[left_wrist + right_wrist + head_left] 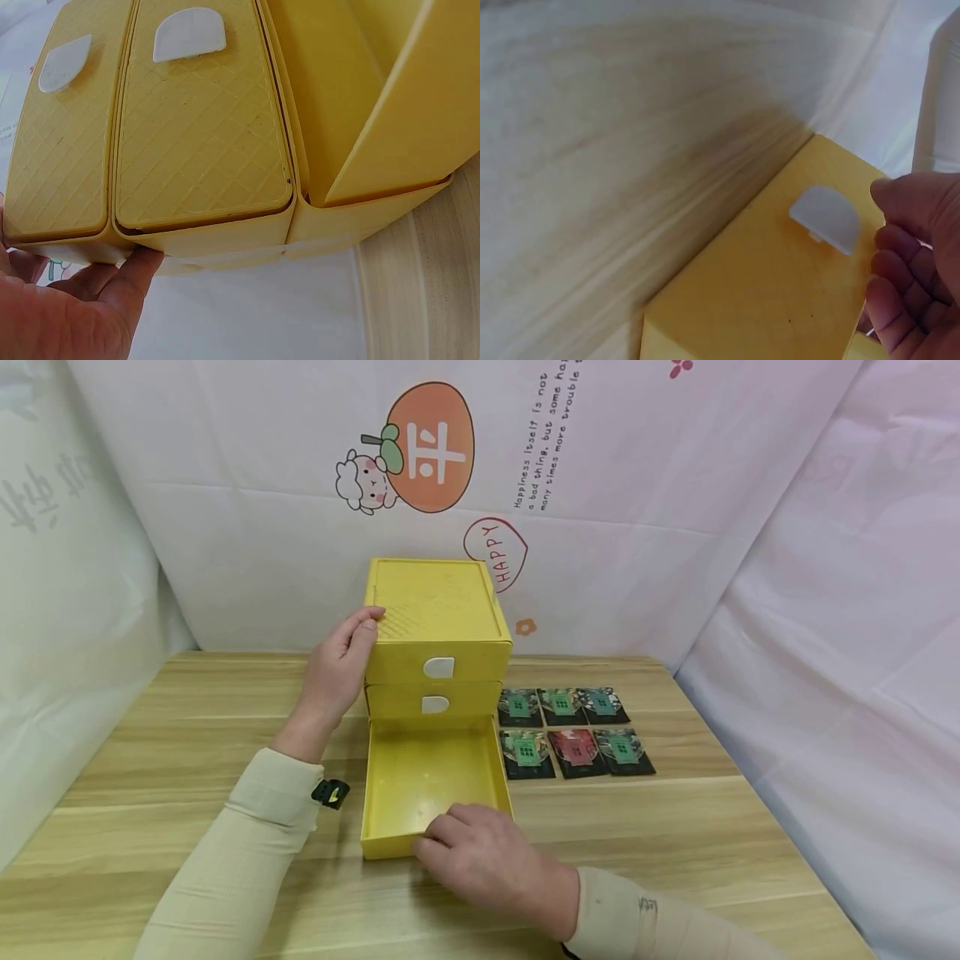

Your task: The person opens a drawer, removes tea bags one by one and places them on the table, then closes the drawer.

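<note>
A yellow drawer unit (438,602) stands on the table, with two closed drawers above and white tabs on their fronts. Its bottom drawer (427,777) is pulled far out, and the inside that shows is bare. My left hand (337,664) rests on the unit's upper left side; in the left wrist view its fingertips (146,259) touch the side wall. At the drawer's front, my right hand (487,860) has curled fingers over the rim and holds it there. In the right wrist view a white tab (829,217) sits on the drawer front beside the thumb.
Several small dark packets with green or red labels (577,752) lie in two rows right of the unit. Behind it hangs a printed white cloth (262,552). More white cloth flanks the wooden table (675,843) on both sides.
</note>
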### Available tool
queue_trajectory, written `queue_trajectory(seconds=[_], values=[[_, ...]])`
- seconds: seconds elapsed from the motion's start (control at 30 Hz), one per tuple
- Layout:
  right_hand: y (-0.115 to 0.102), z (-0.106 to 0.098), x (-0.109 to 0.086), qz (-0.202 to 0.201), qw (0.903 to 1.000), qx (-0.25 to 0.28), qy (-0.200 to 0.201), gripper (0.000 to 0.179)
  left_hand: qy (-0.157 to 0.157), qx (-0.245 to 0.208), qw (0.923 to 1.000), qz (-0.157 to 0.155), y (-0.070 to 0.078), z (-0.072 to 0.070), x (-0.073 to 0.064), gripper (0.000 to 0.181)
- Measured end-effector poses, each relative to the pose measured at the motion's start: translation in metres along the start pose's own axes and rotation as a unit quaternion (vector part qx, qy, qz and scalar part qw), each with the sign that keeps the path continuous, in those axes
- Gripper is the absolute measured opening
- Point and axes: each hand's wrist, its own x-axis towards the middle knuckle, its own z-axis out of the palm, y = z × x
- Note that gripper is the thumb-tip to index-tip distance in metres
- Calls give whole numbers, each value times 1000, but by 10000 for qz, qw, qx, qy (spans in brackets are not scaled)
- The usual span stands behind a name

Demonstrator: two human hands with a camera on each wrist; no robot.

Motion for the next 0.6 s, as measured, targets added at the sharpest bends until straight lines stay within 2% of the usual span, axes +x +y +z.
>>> queue_trajectory(seconds=[0.2,0.43,0.6], values=[[-5,1,-1,-187,9985,-504,44,26,19,64,10000,-27,-1,0,0,54],[-10,-2,-1,5,9975,-592,-392,18,35,54,10000,-5,-1,0,1,53],[-11,-1,-1,184,9971,-668,-306,20,9,60,10000,13,0,0,1,53]])
